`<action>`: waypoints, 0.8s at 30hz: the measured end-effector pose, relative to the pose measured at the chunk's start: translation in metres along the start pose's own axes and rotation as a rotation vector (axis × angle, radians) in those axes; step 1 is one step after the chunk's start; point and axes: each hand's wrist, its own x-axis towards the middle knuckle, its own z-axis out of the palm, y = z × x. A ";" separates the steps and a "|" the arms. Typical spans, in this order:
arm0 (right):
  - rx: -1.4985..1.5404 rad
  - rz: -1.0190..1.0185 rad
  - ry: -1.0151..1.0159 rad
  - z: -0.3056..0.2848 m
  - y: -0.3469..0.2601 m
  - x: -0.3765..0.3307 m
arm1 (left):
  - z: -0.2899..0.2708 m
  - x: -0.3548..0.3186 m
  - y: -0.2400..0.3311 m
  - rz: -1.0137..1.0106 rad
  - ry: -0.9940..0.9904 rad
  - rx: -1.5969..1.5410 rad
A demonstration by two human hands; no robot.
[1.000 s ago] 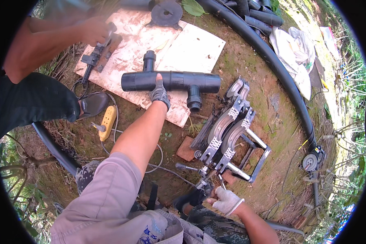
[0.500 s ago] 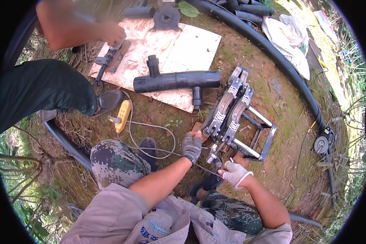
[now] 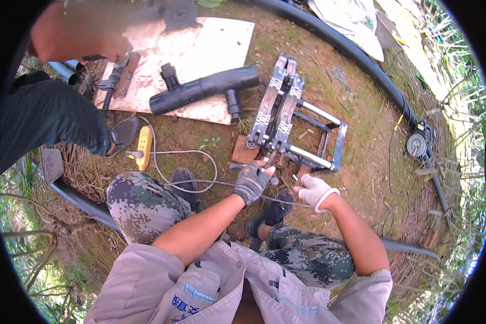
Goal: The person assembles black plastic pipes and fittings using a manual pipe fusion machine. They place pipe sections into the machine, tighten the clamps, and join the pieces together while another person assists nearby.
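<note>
Ground: bare brown earth (image 3: 364,116) with greenish mossy patches and dry litter; leafy plants (image 3: 459,116) in bright light edge the right side, and thin brown branches (image 3: 31,234) stand at lower left.
Board: a pale, dirt-smudged flat sheet (image 3: 221,48) lies on the earth at upper left.
Branched pipe: a thick black plastic pipe with two stubs (image 3: 205,89) lies tilted, partly over the board's lower edge.
Clamp: a metal frame with paired curved jaws and silver rods stands on the earth right of the board; a reddish flat brick (image 3: 245,149) sits beside its lower end.
Left hand: in a grey striped glove (image 3: 252,181), fingers curled at the clamp's lower end; whether they grip it, I cannot tell.
Right hand: in a white glove (image 3: 315,191), fingers closed around a slim metal rod (image 3: 295,177), only its tip showing.
Power: a yellow socket strip (image 3: 144,146) and looping grey cable (image 3: 216,163) lie left of the hands.
Edges: a long black pipe (image 3: 359,54) curves along the upper right; a co-worker's dark-trousered leg (image 3: 56,116) is at left.
</note>
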 end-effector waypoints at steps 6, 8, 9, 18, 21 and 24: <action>0.047 -0.043 -0.192 -0.008 -0.037 -0.007 | -0.007 -0.019 0.026 0.026 0.050 -0.188; 0.216 -0.069 -0.096 0.025 -0.024 0.007 | -0.005 -0.023 0.044 0.070 0.035 -0.200; 0.293 -0.094 -0.042 0.029 -0.034 0.013 | -0.007 -0.020 0.051 0.100 0.039 -0.206; -0.448 -0.331 0.283 0.110 -0.097 0.111 | -0.009 0.022 0.085 0.226 -0.115 0.122; 0.154 -0.247 0.045 0.115 -0.124 0.108 | -0.013 0.024 0.093 0.304 -0.076 0.251; 0.366 -0.071 0.117 0.160 -0.087 0.143 | 0.003 0.025 0.087 0.335 -0.169 0.121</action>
